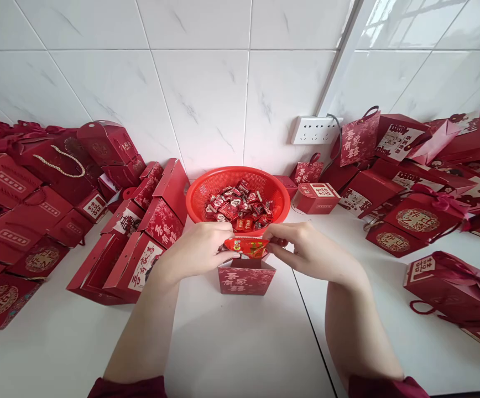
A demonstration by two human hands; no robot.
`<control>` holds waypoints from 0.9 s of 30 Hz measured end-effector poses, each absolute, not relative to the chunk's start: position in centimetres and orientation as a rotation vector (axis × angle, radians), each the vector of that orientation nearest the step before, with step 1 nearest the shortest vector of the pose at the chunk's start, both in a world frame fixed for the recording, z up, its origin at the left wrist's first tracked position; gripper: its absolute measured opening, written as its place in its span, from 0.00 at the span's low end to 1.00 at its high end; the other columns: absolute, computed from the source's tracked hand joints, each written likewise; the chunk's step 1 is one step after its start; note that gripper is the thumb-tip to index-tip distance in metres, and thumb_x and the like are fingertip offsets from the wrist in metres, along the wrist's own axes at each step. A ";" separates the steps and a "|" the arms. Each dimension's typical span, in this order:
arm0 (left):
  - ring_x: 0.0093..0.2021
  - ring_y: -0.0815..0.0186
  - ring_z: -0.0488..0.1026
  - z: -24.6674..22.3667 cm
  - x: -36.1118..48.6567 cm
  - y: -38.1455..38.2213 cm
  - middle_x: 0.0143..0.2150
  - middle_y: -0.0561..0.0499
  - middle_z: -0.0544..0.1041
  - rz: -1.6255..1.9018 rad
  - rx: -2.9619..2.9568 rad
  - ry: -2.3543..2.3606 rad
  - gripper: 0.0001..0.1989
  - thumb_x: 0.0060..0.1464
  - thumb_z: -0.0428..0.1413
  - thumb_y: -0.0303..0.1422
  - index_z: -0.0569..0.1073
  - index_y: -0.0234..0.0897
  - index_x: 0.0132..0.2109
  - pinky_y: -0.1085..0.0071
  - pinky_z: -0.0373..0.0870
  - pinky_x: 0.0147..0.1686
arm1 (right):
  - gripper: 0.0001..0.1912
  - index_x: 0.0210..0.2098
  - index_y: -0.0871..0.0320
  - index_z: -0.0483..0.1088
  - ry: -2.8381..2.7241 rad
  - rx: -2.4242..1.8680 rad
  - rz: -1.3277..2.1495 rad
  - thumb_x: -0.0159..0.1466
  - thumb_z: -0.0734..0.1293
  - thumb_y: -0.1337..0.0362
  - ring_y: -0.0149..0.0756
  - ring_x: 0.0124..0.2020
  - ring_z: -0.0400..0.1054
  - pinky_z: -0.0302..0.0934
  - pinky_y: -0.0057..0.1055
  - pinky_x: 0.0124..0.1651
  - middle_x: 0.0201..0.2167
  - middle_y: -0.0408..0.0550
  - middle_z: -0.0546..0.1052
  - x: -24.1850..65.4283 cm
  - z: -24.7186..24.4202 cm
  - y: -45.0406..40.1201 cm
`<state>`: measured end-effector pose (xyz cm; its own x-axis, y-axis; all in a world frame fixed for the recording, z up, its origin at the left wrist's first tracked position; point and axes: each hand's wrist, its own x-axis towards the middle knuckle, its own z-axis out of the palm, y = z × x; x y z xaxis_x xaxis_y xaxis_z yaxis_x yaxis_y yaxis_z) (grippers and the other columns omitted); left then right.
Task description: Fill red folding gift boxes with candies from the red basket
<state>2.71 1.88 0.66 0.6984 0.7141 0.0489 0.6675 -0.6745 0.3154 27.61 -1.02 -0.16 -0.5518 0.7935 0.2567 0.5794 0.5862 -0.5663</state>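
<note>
Between my two hands a shiny red packet point(247, 246) with gold and green print is held level by its ends. My left hand point(202, 250) pinches its left end, thumb below and fingers above. At the other end, my right hand point(302, 249) closes on the packet's right side. Directly under it stands a red gift box point(246, 281) with pale lettering, its top open; the packet and my hands hide part of the opening. Just behind is a red plastic basket point(201, 190) with many small wrapped candies point(240, 205) inside.
Red gift boxes point(36, 210) are stacked at the left, with open-topped boxes point(130, 254) nearer my left arm. More boxes point(410, 215) crowd the right side. A power strip point(315, 130) is on the tiled wall point(198, 99). A dark seam point(314, 326) crosses the white table.
</note>
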 end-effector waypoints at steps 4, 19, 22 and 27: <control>0.27 0.70 0.64 0.7 2.6 1.6 0.29 0.54 0.67 0.266 2.673 0.996 0.16 0.62 0.57 0.37 0.67 0.34 0.27 0.71 0.56 0.29 | 0.09 0.38 0.57 0.71 -2.316 -1.113 0.596 0.67 0.60 0.71 0.32 0.27 0.67 0.59 0.28 0.31 0.28 0.44 0.76 27.5 -0.3 -0.9; 0.43 0.59 0.75 2.2 2.0 0.8 0.42 0.49 0.78 0.403 2.419 1.103 0.16 0.53 0.63 0.46 0.78 0.40 0.42 0.68 0.69 0.45 | 0.10 0.38 0.58 0.72 -2.372 -0.870 0.614 0.73 0.63 0.60 0.32 0.32 0.65 0.59 0.29 0.36 0.32 0.46 0.74 28.6 -0.1 -0.4; 0.39 0.59 0.75 2.3 1.8 1.0 0.38 0.49 0.78 0.344 2.380 1.225 0.14 0.56 0.59 0.46 0.79 0.40 0.39 0.69 0.69 0.39 | 0.09 0.41 0.58 0.72 -2.304 -0.882 0.546 0.73 0.62 0.62 0.34 0.35 0.67 0.59 0.30 0.38 0.36 0.48 0.75 28.8 -0.3 -0.3; 0.32 0.61 0.73 1.8 2.0 1.1 0.31 0.51 0.77 0.139 2.185 1.339 0.13 0.55 0.56 0.43 0.78 0.38 0.35 0.71 0.63 0.32 | 0.10 0.40 0.59 0.73 -2.266 -0.713 0.505 0.73 0.62 0.61 0.35 0.34 0.68 0.59 0.30 0.36 0.35 0.50 0.76 28.0 -0.6 -0.3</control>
